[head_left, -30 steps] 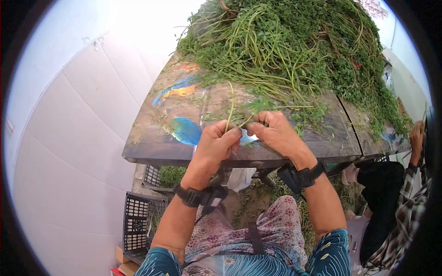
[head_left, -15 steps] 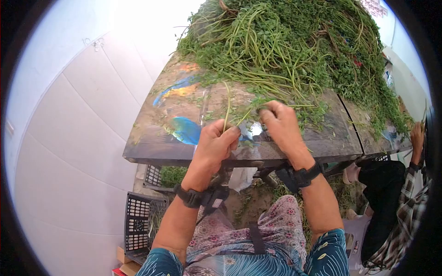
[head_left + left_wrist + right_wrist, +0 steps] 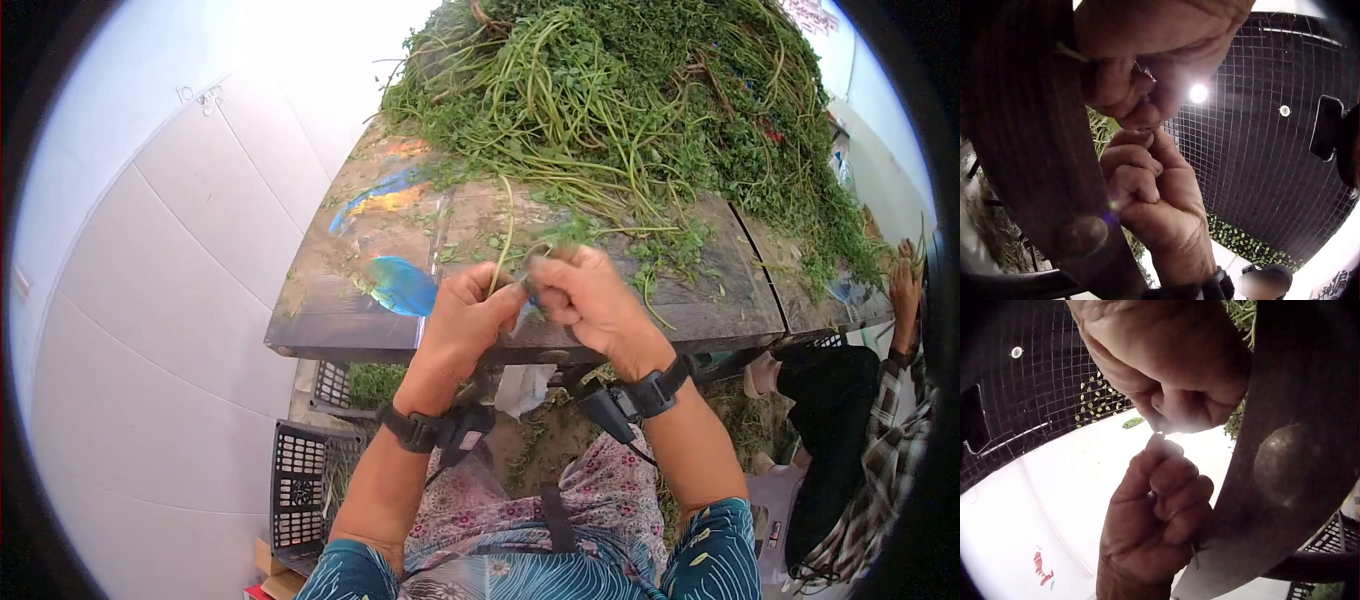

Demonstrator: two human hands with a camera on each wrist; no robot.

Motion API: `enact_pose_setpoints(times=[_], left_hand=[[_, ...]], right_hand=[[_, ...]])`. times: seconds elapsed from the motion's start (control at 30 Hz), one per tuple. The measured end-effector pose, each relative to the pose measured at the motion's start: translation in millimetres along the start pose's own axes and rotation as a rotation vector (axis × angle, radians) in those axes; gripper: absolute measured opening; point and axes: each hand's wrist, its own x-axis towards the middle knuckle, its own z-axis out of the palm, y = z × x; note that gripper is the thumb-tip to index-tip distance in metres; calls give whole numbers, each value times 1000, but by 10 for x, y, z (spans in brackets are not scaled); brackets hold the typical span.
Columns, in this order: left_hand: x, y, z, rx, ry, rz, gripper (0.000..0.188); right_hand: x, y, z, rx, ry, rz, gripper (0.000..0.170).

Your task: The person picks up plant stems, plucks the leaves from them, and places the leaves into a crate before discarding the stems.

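Observation:
Over the front edge of the wooden table (image 3: 390,330), the left hand (image 3: 465,315) pinches a long pale-green stem (image 3: 508,225) that rises above its fingers. Close on its right, the right hand (image 3: 590,300) has its fingers curled, thumb and forefinger pinching at a leafy piece that is blurred. In the left wrist view the fingertips of the left hand (image 3: 1154,56) and right hand (image 3: 1160,200) meet. From the right wrist, the right hand (image 3: 1166,356) is above the left hand (image 3: 1154,519), with a tiny bit of stem between them.
A large heap of leafy green stems (image 3: 620,110) covers the back of the table. Loose leaves lie about its top. Black plastic crates (image 3: 300,485) stand below at the left. Another person's hand (image 3: 905,295) is at the far right edge.
The right hand moved away to the upper right, then came back beside the left hand. The left hand has stayed nearly in place, and its stem leans slightly more to the right.

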Motion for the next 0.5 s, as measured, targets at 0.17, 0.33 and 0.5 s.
enact_pose_setpoints(times=[0.17,0.33,0.5], left_hand=[[-32,36,15,27,-12,-1,13],[-47,37,9,19,-14,-12,13],[-63,87,19,55,-32,-15,12]], right_hand=[[11,-136,-127,79,-15,-48,10],[-31,-284,-187,-196,-6,-34,6],[-151,-405,-257,-1052,-40,-279,13]])
